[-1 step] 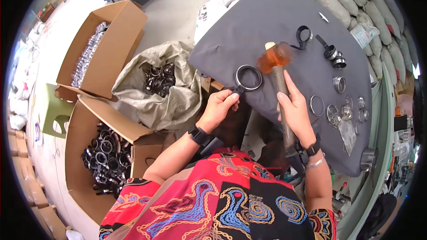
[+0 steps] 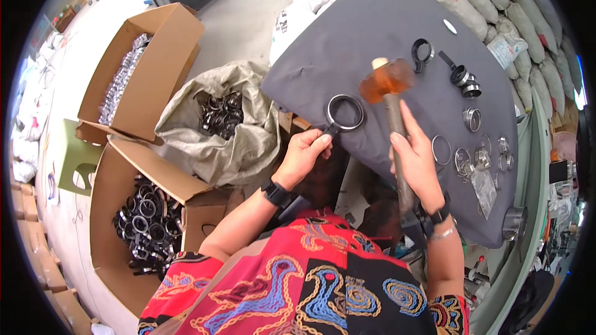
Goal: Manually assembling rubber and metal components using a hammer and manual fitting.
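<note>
At the near left edge of the grey-covered table [image 2: 310,62], my left hand [image 2: 303,156] pinches the short black tab of a black ring with a shiny metal rim [image 2: 361,119]. The ring lies on or just over the cloth. My right hand [image 2: 415,160] is wrapped round the handle of a mallet [image 2: 386,82] with a translucent orange head. That head hangs over the table, to the right of the ring and apart from it; slight blur softens its edges. A similar black ring [image 2: 423,54] rests farther back.
Metal bands [image 2: 472,119] and a small clear bag [image 2: 484,192] lie on the table's right side. To the left are a woven sack [image 2: 205,158] of black parts, a carton [image 2: 102,223] of black rings and a carton [image 2: 152,68] of metal parts. Stacked sacks [image 2: 484,0] stand behind.
Very little differs. The mallet head looks slightly less blurred, and the ring sits a touch lower in view. Both hands keep their holds.
</note>
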A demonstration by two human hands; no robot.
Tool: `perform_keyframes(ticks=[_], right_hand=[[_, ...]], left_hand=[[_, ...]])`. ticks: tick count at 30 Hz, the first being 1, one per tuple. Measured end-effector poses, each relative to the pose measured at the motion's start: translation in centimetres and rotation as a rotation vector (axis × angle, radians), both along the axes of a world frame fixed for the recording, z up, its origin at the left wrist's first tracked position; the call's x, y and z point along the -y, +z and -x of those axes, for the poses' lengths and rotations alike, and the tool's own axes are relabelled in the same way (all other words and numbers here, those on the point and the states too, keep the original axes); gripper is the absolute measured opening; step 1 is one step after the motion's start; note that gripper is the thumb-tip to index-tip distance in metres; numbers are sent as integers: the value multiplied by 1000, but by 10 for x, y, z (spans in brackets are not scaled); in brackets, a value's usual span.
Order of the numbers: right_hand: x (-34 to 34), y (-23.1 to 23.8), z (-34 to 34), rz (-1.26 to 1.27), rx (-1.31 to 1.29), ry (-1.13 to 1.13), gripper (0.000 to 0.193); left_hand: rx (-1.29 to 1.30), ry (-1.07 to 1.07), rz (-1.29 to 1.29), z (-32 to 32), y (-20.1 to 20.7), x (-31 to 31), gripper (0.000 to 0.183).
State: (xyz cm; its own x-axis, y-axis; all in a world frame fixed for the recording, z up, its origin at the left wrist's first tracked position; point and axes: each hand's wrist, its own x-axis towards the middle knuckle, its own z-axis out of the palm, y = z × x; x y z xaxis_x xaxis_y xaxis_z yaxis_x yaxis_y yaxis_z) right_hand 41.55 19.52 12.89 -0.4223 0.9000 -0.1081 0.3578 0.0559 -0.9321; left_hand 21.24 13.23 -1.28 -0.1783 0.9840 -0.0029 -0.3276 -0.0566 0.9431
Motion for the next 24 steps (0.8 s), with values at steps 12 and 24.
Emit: perform_keyframes(ticks=[12,24], right_hand=[[36,-28,-28,-15,-141,-46,65],[45,-38,-22,-547,68,154,62]], left_hand=[[19,21,35,-1,-5,-3,24],[-42,-4,35,0,2,-2,26]])
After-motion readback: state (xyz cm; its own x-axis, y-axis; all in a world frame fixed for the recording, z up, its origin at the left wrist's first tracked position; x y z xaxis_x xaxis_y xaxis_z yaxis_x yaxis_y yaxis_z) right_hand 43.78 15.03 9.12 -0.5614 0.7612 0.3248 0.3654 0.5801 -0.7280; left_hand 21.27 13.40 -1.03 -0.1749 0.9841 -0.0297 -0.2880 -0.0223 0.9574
